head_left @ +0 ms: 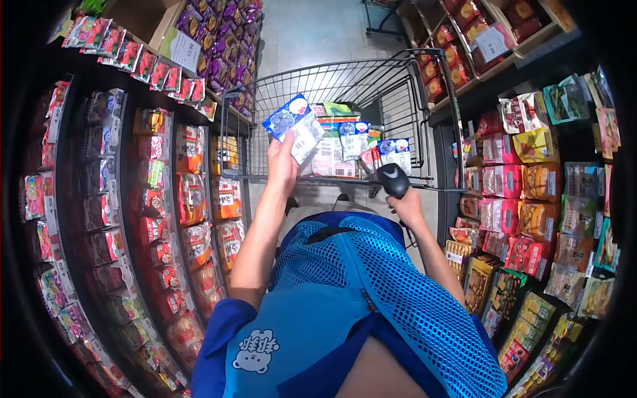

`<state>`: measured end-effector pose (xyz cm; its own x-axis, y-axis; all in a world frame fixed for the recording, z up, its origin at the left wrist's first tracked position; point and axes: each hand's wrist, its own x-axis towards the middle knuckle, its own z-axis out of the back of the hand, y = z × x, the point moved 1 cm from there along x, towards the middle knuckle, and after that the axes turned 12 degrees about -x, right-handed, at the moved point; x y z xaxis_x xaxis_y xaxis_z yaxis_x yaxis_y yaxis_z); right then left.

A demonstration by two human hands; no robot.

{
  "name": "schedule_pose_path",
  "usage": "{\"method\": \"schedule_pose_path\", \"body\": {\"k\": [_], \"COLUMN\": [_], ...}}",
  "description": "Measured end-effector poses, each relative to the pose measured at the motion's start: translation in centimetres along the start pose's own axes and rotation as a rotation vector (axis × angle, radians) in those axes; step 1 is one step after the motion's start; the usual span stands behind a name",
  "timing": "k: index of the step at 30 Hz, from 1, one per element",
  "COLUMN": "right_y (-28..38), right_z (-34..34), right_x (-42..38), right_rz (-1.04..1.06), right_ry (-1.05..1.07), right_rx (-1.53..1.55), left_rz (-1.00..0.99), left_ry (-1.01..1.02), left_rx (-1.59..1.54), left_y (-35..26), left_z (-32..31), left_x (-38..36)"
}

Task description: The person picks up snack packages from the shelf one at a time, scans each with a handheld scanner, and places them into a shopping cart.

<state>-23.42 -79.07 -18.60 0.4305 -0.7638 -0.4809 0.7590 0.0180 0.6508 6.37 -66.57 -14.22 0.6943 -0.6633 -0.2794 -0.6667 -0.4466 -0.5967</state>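
Note:
My left hand grips a blue and white snack packet by its lower left edge, holding it up over the near left part of the shopping cart. A barcode shows on the packet's white part. In my right hand is a black handheld barcode scanner, its head over the cart's near edge. Inside the cart lie several packets, among them another blue and white packet and one more blue and white packet close to the scanner.
Shelves of hanging snack bags line my left side. More packed shelves stand close on my right. Purple packets fill a bin ahead on the left, and red packets sit in wooden bins ahead on the right. Grey floor runs beyond the cart.

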Motion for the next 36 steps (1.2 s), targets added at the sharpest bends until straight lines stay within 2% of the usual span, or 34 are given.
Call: {"method": "schedule_pose_path", "body": {"k": [1, 3, 7, 12, 21, 24, 28, 31, 32, 35, 36], "right_y": [-0.1, 0.3, 8.3, 15.6, 16.9, 16.2, 13.7, 10.1, 8.4, 1.6, -0.8], "right_z": [-1.3, -3.2, -4.0, -2.9, -1.5, -0.5, 0.0, 0.1, 0.3, 0.1, 0.0], "right_x": [-0.1, 0.3, -1.0, -3.1, -5.6, -7.1, -7.9, -8.5, -8.8, -9.4, -9.9], "right_rz": [0.039, 0.095, 0.128, 0.218, 0.246, 0.318, 0.445, 0.379, 0.27, 0.046, 0.024], "right_ry": [0.028, 0.16, 0.352, 0.407, 0.401, 0.377, 0.235, 0.035, 0.038, -0.111, -0.18], "right_rx": [0.087, 0.047, 0.116, 0.158, 0.229, 0.286, 0.158, 0.039, 0.08, 0.092, 0.075], "left_rz": [-0.009, -0.032, -0.053, -0.076, -0.096, -0.111, -0.127, -0.117, -0.097, 0.043, 0.122], "left_ry": [0.0, 0.026, 0.025, 0.049, 0.038, 0.023, -0.003, -0.04, -0.019, 0.023, 0.035], "left_rx": [0.007, 0.008, 0.03, 0.024, 0.041, 0.039, 0.115, 0.347, 0.424, 0.852, 0.799], "left_y": [0.1, 0.0, -0.3, -0.4, -1.1, -1.8, -2.0, 0.6, 2.0, 7.5, 8.4], "left_z": [0.1, 0.2, 0.2, 1.4, 1.7, 2.5, 4.2, 6.3, 7.0, 10.9, 9.4], "left_x": [0.1, 0.2, 0.1, 0.5, 0.4, 0.8, 1.8, 2.5, 2.6, 4.1, 3.5]}}
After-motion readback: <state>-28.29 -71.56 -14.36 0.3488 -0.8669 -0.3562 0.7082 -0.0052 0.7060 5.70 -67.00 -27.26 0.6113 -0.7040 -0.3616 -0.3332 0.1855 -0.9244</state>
